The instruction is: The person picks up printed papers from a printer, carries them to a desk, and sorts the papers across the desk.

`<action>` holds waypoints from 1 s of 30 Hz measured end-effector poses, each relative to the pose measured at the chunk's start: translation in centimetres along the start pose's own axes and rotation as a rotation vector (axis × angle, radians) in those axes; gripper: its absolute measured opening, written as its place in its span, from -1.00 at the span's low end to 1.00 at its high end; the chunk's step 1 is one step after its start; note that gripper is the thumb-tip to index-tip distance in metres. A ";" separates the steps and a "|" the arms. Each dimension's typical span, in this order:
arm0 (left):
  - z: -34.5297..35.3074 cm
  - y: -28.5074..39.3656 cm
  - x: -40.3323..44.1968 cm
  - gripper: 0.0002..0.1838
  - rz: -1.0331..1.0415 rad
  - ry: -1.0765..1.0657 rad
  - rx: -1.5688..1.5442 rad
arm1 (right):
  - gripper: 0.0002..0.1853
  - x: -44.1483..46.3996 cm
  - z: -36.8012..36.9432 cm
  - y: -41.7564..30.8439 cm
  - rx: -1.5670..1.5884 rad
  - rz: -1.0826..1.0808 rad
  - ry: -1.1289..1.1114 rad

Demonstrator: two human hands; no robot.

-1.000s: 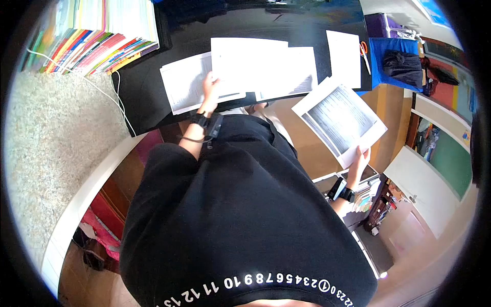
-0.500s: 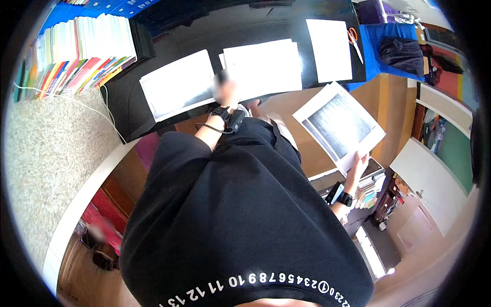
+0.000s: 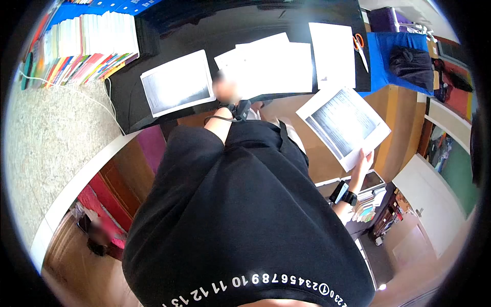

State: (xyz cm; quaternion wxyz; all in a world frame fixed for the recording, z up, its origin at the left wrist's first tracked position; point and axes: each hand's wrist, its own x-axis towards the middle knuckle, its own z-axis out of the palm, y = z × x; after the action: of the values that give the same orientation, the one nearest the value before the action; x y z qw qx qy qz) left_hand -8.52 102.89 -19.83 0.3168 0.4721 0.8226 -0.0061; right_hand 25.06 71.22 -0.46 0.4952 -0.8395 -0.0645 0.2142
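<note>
My right hand (image 3: 363, 162) grips the lower edge of a printed sheet (image 3: 343, 124) with a dark grey text block, held out over the floor beside the desk. White paper shows along its edges. At the desk's front edge, my left hand (image 3: 225, 92) is by the left side of a fanned pile of white paper (image 3: 279, 66). A blur covers its fingers, so I cannot see whether they hold a sheet. Left of that hand lies a stack of printed sheets (image 3: 176, 84) with a grey text block on top.
On the black desk (image 3: 204, 28), a white sheet (image 3: 332, 56) lies right of the pile, beside orange-handled scissors (image 3: 361, 51). Books (image 3: 87, 48) stand at the left near a white cable (image 3: 66, 94). A dark bag (image 3: 411, 66) rests on blue cloth at the right.
The middle pile is more fanned out, with its top sheet shifted right and other sheets showing at its left. My right hand keeps hold of the printed sheet.
</note>
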 end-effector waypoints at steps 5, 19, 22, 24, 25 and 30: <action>1.2 -3.0 1.7 -0.54 0.248 -0.040 -0.274 | -0.66 1.5 -0.3 -0.1 -0.001 0.007 -0.058; -16.1 -2.9 -0.4 -0.79 0.564 0.731 -0.311 | -0.67 3.6 0.1 0.1 -0.039 -0.033 -0.070; -18.4 -3.0 0.0 -0.80 0.420 0.828 -0.322 | -0.66 3.7 -0.2 0.8 -0.034 -0.062 -0.061; -19.8 -3.1 0.1 -0.79 0.395 0.838 -0.292 | -0.63 4.2 -0.8 1.7 -0.062 -0.092 -0.065; -20.7 -3.0 0.0 -0.79 0.383 0.841 -0.276 | -0.62 4.4 -1.0 2.0 -0.077 -0.106 -0.067; -24.7 -1.7 0.5 -0.81 0.502 0.899 -0.412 | -0.60 2.9 -0.3 0.5 -0.042 -0.088 -0.011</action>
State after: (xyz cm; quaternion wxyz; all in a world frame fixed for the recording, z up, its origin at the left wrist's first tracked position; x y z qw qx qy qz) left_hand -22.78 109.97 -0.81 0.0122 0.5382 0.7231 0.4327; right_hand 27.74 71.63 -1.57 0.4862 -0.8448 -0.1087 0.1953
